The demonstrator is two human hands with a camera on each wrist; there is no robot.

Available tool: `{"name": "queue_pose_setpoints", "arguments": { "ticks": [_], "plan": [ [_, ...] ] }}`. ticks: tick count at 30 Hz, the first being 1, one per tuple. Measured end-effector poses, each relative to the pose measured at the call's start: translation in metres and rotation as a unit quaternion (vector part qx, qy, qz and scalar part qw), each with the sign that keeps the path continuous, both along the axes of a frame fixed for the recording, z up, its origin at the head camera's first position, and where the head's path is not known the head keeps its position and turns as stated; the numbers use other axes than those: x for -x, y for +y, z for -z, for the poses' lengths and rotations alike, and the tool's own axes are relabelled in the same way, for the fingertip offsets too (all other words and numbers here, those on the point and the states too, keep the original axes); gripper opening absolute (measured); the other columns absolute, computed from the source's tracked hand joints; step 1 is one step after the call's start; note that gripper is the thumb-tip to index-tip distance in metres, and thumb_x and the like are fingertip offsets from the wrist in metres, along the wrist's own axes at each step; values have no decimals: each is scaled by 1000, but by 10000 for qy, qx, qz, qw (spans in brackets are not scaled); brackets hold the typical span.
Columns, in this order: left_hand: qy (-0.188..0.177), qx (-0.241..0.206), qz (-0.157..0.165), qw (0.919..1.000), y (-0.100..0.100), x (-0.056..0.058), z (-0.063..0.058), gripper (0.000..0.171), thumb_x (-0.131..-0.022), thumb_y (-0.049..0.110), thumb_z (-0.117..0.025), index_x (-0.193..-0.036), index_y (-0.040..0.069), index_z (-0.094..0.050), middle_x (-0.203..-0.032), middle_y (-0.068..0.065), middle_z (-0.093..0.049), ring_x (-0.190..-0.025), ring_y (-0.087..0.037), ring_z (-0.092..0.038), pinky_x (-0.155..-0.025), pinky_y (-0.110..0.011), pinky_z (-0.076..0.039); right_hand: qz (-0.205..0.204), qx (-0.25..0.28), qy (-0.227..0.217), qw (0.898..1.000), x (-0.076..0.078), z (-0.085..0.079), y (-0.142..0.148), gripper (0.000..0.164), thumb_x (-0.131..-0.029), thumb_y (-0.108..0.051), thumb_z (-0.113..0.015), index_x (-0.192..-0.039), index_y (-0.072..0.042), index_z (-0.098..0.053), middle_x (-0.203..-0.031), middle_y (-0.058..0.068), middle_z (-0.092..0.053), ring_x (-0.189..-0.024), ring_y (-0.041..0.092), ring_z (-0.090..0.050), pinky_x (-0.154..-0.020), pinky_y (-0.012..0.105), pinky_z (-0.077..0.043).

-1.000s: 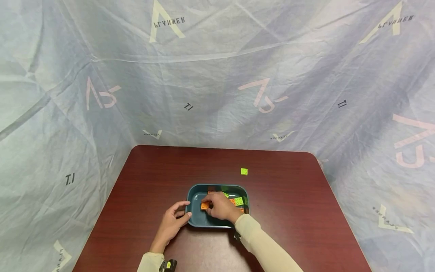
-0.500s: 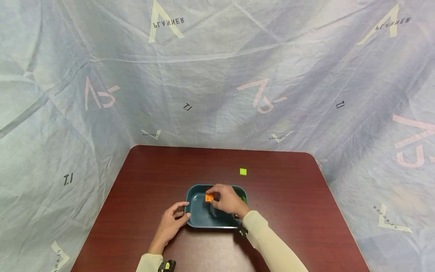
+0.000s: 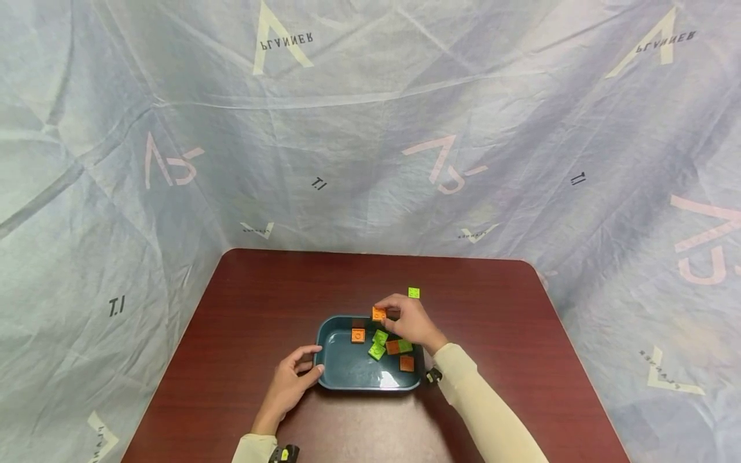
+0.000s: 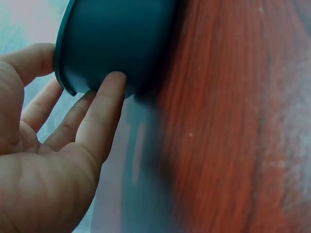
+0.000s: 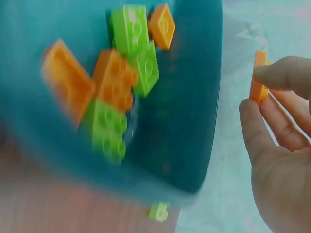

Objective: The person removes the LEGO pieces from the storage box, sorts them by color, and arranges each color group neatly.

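Observation:
My left hand [image 3: 294, 379] rests its thumb and fingertips on the left end of the dark teal tray [image 3: 317, 368]. In the left wrist view, the fingers [image 4: 99, 109] lie fairly straight against the outer wall and rim. My right hand [image 3: 408, 319] pinches an orange toy brick [image 3: 378, 314] between thumb and fingertips, above the tray's far rim. The right wrist view shows this held brick [image 5: 258, 77] edge-on, studs toward the palm. Inside the tray lie a lone orange brick [image 3: 358, 335], two green bricks [image 3: 377, 349], an orange-and-green pair [image 3: 393, 347] and another orange brick [image 3: 407, 364].
A single green brick [image 3: 413, 292] lies on the brown table [image 3: 278, 283] beyond the tray, close behind my right hand. Printed grey-white sheeting [image 3: 347, 161] hangs around the table's far and side edges.
My right hand has lifted the orange brick out of the tray, moving away and to the right over the far rim. The bricks inside show again. My left hand stays put.

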State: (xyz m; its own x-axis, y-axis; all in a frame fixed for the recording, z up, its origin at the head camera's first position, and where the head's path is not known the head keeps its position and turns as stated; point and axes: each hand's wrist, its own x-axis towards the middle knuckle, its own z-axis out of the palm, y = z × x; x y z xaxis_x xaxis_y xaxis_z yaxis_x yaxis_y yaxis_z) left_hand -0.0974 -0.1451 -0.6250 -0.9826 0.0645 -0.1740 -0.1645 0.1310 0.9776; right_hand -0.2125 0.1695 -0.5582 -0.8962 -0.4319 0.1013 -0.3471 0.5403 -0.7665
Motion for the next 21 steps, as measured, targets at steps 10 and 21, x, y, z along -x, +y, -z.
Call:
{"name": "queue_pose_setpoints", "arguments": {
  "ticks": [10,21],
  "plan": [
    [-94,-117,47,9999,0,0,-1,44,-97,17,-79,-139,17,-68,-134,-14,-68,-118,-27,-71,-82,-30,-63,364,-116,306,9988,16,0,26,34,-91,0,-80,-123,-10,-78,-120,4,-75,-112,24,-75,-95,36,-62],
    [-185,-205,44,9996,-1,1,1,46,-96,19,-81,-139,17,-67,-133,-13,-68,-117,-25,-71,-81,-30,-62,653,-2,-2,9979,27,10,45,36,-89,4,-80,-123,-7,-78,-121,8,-74,-112,28,-75,-96,42,-62]
  ]
}}
